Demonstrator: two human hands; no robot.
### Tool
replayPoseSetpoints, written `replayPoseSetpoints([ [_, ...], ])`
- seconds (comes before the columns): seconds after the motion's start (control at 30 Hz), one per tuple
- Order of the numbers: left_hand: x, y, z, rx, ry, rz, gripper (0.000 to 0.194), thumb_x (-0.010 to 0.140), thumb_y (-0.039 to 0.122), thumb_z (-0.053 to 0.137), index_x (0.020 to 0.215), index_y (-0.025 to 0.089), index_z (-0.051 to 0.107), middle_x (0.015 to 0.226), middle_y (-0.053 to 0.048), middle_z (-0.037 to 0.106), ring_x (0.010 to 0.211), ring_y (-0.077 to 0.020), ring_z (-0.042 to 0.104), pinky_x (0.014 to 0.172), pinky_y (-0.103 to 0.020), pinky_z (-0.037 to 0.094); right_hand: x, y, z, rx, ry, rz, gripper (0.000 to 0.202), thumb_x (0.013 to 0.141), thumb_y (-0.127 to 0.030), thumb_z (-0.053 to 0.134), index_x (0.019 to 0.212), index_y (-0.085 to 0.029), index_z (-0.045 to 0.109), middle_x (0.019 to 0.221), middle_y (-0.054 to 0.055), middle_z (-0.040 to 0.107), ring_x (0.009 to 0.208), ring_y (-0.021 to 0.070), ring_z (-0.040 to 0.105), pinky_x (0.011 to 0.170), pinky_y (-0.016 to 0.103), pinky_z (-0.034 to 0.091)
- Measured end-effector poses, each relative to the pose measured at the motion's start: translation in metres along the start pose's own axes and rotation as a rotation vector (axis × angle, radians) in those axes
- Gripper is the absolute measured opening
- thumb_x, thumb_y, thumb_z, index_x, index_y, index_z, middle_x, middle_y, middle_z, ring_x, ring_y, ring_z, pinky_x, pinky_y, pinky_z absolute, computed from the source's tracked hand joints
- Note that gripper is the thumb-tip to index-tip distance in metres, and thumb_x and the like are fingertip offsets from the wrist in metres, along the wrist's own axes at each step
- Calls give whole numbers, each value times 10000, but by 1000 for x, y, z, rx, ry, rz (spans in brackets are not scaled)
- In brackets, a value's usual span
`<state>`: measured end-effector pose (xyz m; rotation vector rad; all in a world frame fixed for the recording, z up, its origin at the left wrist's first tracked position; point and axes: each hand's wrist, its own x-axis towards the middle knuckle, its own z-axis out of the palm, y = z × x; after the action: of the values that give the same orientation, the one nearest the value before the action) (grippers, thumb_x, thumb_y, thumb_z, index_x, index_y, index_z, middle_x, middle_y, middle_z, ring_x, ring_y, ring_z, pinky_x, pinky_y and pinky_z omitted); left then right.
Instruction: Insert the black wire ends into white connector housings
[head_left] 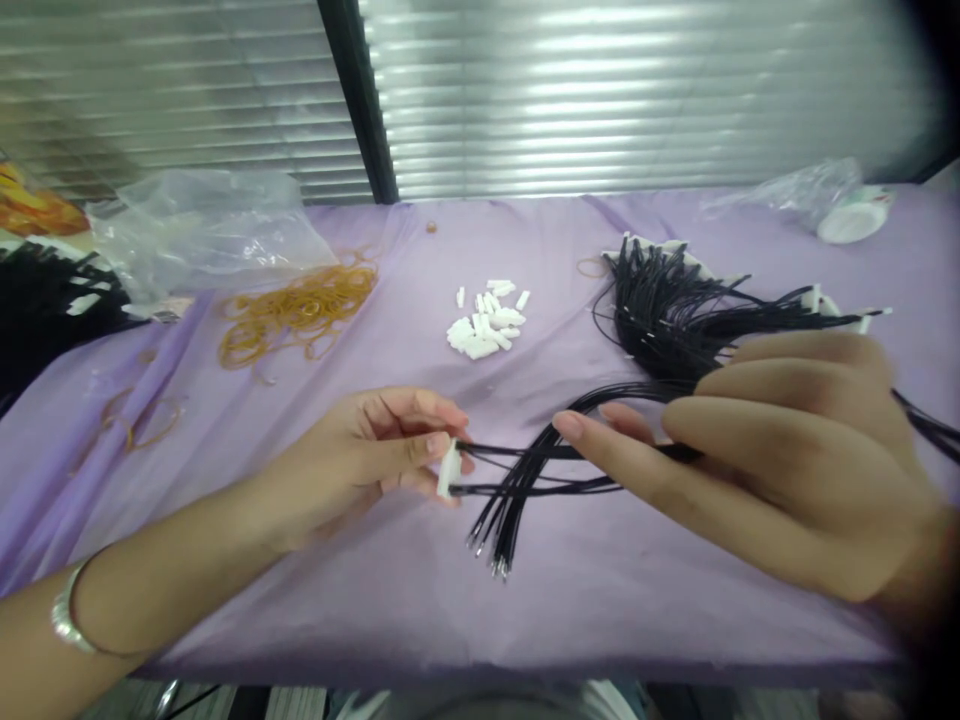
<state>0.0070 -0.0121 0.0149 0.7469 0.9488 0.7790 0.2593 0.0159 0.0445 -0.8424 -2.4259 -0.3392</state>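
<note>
Between the thumb and fingers of my left hand [397,445] is a white plastic connector [448,470]. Black wires run from its two ends toward the right. My right hand [787,460] is curled around a bundle of black wires [525,470], its index finger stretched out to the left along them. Loose wire ends with bare metal tips [499,570] hang over the wires that lead to the connector. Part of the bundle is hidden behind my right fingers. Beyond my hands lies a small pile of white connectors [487,325] on the purple cloth.
The purple cloth [375,610] covers the table. Tan rubber bands [300,310] lie at left beside a clear plastic bag [202,230]. More black wires [652,310] with white connectors are at right, near a white roll [855,218]. A dark wire heap [52,300] sits far left.
</note>
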Motion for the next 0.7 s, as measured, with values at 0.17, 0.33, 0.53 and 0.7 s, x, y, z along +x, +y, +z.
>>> replayPoseSetpoints([
  [0.17,-1,4,-1,91,-48,-156,249,676,211,713,914,146,683,786,-64,651,627,-112,609,550,-213,545,9,0,10,-199,93,-124,130,788,-256,577,895,-246,650,473,34,294,634,12,417,636,180,279],
  [0.33,6,10,-8,75,158,7,274,649,150,727,922,152,698,831,-62,673,725,-122,633,640,-186,550,5,11,27,-296,94,-126,520,742,-424,611,1240,-378,468,1114,39,473,1026,155,455,890,317,349],
  [0.53,19,11,-10,-39,450,415,248,692,36,656,930,107,673,710,-20,646,646,-65,616,615,-111,520,1,-4,33,82,-121,-309,336,819,-310,550,1145,-373,498,1214,-58,419,1148,101,376,985,302,292],
  [0.7,22,-3,-11,-3,340,291,300,672,106,709,965,165,681,798,-24,675,758,-82,642,721,-141,543,-7,-20,55,377,-509,-163,199,893,-270,424,953,-186,594,996,-1,497,940,29,389,886,213,266],
])
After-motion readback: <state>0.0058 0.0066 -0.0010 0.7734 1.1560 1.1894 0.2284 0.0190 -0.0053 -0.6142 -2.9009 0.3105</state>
